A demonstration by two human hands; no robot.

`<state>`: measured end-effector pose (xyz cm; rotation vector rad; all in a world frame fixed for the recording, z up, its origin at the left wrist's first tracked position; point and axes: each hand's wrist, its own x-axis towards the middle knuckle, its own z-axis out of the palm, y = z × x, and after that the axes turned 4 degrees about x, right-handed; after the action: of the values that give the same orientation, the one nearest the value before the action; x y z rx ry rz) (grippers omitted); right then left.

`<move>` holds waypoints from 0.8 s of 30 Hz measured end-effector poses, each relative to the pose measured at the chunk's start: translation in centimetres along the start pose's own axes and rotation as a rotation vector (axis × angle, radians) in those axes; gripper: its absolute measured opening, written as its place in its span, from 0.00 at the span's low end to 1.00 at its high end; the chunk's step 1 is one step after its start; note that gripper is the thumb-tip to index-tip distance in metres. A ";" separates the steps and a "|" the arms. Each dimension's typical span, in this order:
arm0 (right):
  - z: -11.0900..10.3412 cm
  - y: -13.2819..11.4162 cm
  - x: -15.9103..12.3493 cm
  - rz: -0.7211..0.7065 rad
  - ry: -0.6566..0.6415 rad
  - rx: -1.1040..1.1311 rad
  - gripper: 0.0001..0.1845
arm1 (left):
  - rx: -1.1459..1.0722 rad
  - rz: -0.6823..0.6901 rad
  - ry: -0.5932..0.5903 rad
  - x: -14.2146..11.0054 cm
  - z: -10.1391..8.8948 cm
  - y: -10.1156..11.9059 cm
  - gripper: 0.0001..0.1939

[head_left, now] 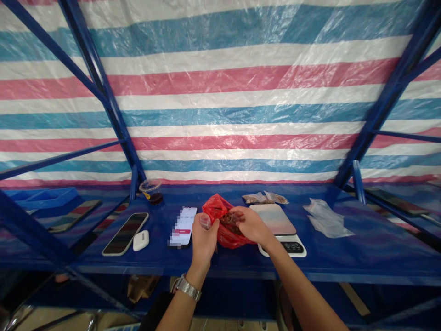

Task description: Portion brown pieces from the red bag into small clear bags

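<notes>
A red plastic bag with dark brown contents sits on the blue shelf, between my two hands. My left hand is closed around a small clear plastic bag and is touching the red bag's edge. My right hand reaches into the red bag's mouth with its fingers pinched on the brown contents. A silver watch is on my left wrist. A digital kitchen scale stands just right of the red bag.
Two phones and a white earbud case lie to the left. A clear cup of dark liquid stands behind them. Two filled small bags and several empty clear bags lie to the right. Blue frame posts flank the shelf.
</notes>
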<state>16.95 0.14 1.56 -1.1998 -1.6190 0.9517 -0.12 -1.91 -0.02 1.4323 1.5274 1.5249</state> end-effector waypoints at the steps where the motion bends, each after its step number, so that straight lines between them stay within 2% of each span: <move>1: -0.3 0.1 0.1 0.000 0.018 -0.002 0.27 | 0.078 0.037 0.031 0.0 -0.2 0.1 0.08; 5: -1.9 -0.1 0.4 -0.001 0.034 0.040 0.24 | 0.334 0.173 0.129 -0.3 -0.6 0.7 0.11; 8: -2.5 -1.3 0.3 -0.024 -0.023 0.108 0.21 | 0.341 0.221 0.079 -0.5 -0.5 1.1 0.12; 12: -1.6 -3.9 -0.6 -0.112 -0.136 0.138 0.22 | 0.282 0.199 0.011 -0.8 0.0 1.1 0.15; 18: 0.7 -6.3 -2.0 -0.305 -0.048 -0.186 0.28 | 0.278 0.221 -0.042 -1.1 0.6 1.0 0.13; 24: 0.8 -6.3 -1.7 -0.466 -0.077 -0.293 0.26 | 0.265 0.169 -0.076 -1.2 0.8 1.3 0.09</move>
<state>14.64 -3.11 6.78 -0.9136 -2.0334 0.4799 1.38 -3.00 0.65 1.7890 1.6450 1.3819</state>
